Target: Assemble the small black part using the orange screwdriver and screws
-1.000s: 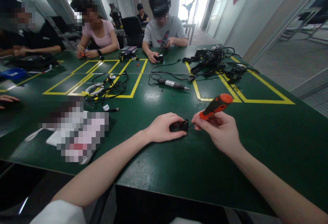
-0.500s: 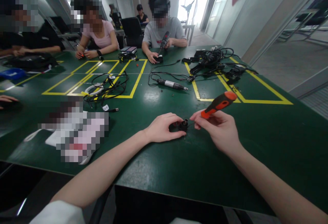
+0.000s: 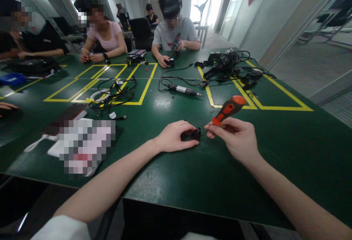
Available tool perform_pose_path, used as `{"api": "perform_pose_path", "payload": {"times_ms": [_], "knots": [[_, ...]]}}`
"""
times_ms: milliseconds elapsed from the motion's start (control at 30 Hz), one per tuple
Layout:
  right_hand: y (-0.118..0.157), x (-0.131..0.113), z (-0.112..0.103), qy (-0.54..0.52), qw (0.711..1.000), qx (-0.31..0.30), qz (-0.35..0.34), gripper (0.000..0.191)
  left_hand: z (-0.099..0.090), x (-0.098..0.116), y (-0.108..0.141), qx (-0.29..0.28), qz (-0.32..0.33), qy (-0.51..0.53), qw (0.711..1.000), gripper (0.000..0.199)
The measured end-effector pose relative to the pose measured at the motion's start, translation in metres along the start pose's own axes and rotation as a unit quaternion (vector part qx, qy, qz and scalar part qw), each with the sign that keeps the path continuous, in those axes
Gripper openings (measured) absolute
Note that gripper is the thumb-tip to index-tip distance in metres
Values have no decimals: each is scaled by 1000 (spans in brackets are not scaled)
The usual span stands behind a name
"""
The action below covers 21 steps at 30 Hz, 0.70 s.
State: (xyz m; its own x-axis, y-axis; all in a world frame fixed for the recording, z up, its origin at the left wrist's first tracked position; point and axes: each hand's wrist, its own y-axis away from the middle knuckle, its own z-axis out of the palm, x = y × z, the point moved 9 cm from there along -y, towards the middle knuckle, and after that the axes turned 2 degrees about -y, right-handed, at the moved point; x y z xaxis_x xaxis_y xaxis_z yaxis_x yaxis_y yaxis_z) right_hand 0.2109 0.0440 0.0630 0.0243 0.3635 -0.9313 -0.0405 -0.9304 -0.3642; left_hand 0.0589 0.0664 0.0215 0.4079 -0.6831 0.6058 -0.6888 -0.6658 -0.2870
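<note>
My left hand [image 3: 176,136] is wrapped round a small black part [image 3: 194,134] on the green table [image 3: 165,181], thumb on the near side and fingers on the far side. A short tube stands up from the part. In my right hand [image 3: 238,137] is a screwdriver [image 3: 227,111] with an orange and black handle, pinched low near the shaft. The handle leans up and to the right, and the thin shaft slants down to the right side of the black part. Whether its tip touches the part cannot be made out.
Beyond my hands lies a black and silver electric screwdriver [image 3: 183,90]. Tangled black cables [image 3: 225,66] are at the back right, more cables [image 3: 114,93] at the left. Pouches [image 3: 90,144] lie at left. Several people sit around the table; one holds a power tool [image 3: 176,43].
The screwdriver's handle has tilted down and to the left in my right hand. My left hand holds the black part in nearly the same place.
</note>
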Motion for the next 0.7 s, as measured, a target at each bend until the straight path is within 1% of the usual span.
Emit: {"api": "perform_pose_path", "payload": {"times_ms": [200, 333, 433, 533, 700], "knots": [[1, 2, 8, -30, 999, -42, -3, 32, 1, -1, 0, -4, -6, -1, 1000, 32], [2, 2, 4, -21, 1000, -21, 3, 28, 1, -1, -1, 0, -3, -2, 1000, 31], [1, 1, 2, -4, 1000, -8, 2, 30, 0, 0, -1, 4, 5, 1, 1000, 30], [-1, -1, 4, -12, 1000, -17, -3, 30, -1, 1, -1, 6, 8, 1, 1000, 29], [0, 3, 7, -53, 998, -31, 3, 31, 0, 1, -1, 4, 7, -2, 1000, 29]]}}
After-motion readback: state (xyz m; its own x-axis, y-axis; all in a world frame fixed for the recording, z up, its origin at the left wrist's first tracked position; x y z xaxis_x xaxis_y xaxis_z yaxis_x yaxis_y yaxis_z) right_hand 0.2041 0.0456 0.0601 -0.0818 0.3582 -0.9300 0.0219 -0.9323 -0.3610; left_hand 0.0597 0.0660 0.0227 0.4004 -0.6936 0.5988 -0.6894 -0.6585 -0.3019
